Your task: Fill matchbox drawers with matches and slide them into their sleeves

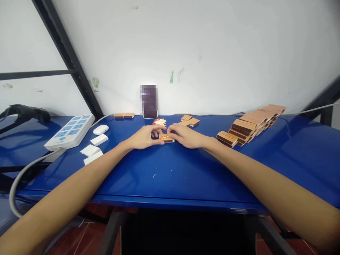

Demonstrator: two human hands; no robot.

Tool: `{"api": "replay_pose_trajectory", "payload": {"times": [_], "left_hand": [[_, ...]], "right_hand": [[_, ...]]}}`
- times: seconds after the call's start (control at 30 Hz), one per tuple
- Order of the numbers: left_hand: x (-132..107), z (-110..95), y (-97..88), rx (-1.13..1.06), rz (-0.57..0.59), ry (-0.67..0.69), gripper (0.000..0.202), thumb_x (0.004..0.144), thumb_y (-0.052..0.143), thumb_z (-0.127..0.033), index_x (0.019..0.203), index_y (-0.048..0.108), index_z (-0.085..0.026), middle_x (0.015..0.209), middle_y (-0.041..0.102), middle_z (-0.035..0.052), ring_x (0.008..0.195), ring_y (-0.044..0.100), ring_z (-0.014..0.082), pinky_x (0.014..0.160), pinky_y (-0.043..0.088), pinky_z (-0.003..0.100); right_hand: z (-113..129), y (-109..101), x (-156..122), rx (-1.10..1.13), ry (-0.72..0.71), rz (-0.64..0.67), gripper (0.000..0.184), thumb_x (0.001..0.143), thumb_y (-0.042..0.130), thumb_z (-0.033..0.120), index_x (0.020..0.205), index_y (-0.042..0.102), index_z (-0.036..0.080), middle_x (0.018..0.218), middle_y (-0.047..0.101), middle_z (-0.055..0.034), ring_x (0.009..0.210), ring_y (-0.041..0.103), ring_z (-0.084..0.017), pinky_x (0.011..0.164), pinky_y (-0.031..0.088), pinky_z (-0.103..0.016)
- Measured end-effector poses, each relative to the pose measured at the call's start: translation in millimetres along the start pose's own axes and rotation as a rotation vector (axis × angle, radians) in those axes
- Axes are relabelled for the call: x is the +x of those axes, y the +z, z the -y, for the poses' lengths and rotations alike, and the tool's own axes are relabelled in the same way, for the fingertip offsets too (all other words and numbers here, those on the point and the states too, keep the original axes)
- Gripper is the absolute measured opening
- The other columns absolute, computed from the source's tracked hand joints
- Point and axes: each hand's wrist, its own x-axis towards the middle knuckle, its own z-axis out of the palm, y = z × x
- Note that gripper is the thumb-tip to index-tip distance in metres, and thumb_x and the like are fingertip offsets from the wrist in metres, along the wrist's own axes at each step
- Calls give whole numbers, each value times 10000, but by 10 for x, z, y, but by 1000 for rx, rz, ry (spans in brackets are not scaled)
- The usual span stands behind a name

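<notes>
Both my hands meet at the middle of the blue table (pixel 170 173) around one small orange matchbox (pixel 166 138). My left hand (pixel 146 136) curls its fingers against the box's left end. My right hand (pixel 186 136) pinches the box's right end with bent fingers. Just behind the hands lies a small heap of red-tipped matches (pixel 159 122).
A long pile of matchboxes (pixel 251 127) runs along the right. Loose matchboxes (pixel 190 120) and a pair (pixel 124 115) lie near the wall, beside a propped phone (pixel 149 101). On the left are a power strip (pixel 70 131), a white mouse (pixel 101 129) and white blocks (pixel 92 150).
</notes>
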Motion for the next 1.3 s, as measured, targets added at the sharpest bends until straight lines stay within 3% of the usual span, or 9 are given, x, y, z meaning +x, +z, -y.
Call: {"api": "replay_pose_trajectory", "payload": {"times": [0.13, 0.3, 0.43, 0.6, 0.8, 1.03, 1.17, 1.3], "left_hand": [[-4, -16, -38, 75, 0, -27, 522, 752, 722, -398, 1226, 614, -208, 1052, 668, 54, 777, 572, 144, 751, 472, 314], [-24, -7, -107, 216, -26, -89, 488, 742, 709, -462, 1135, 684, -174, 938, 679, 57, 709, 544, 154, 672, 435, 301], [-27, 22, -114, 213, -44, -104, 515, 722, 721, -470, 1139, 688, -171, 874, 666, 52, 670, 527, 145, 643, 425, 293], [-29, 36, -113, 206, -32, -131, 562, 716, 727, -499, 1172, 676, -173, 839, 655, 45, 656, 533, 148, 637, 423, 293], [-39, 15, -126, 205, -16, -110, 559, 732, 725, -495, 1183, 669, -169, 915, 665, 61, 700, 556, 156, 675, 442, 307], [-32, 20, -106, 168, -28, -83, 505, 732, 738, -441, 1160, 679, -182, 872, 683, 44, 694, 570, 152, 672, 456, 305], [-33, 6, -93, 141, -17, -94, 538, 721, 743, -477, 1164, 678, -179, 1001, 706, 68, 762, 590, 170, 722, 462, 319], [-30, 22, -83, 103, 3, -70, 544, 722, 742, -489, 1176, 665, -200, 1080, 699, 63, 760, 577, 158, 735, 463, 317]], "right_hand": [[-118, -50, -25, -110, 14, -44, 166, 954, 348, 206, 831, 460, 201, 864, 540, -65, 763, 484, -183, 725, 403, -315], [-209, -126, -48, -189, 98, -53, 130, 952, 315, 182, 881, 422, 201, 789, 535, -71, 694, 478, -197, 665, 381, -319], [-188, -95, -35, -276, 66, -34, 124, 905, 332, 113, 926, 423, 195, 793, 547, -81, 690, 478, -205, 640, 371, -317], [-135, -82, -36, -475, 64, 13, 281, 779, 388, 18, 1001, 439, 181, 773, 555, -85, 665, 466, -206, 598, 330, -312], [-18, -99, -28, -555, 57, 58, 325, 755, 396, -11, 1021, 449, 168, 806, 588, -107, 660, 490, -206, 579, 312, -316], [9, -8, -44, -468, 58, 48, 256, 805, 395, 22, 1003, 453, 173, 838, 607, -108, 654, 502, -198, 572, 317, -302], [23, 50, -62, -320, 121, 33, 135, 924, 348, 141, 985, 463, 173, 835, 613, -109, 668, 518, -202, 590, 336, -305], [45, 79, -37, -135, 126, -20, 162, 976, 342, 254, 979, 487, 182, 832, 614, -82, 760, 546, -210, 658, 369, -309]]}}
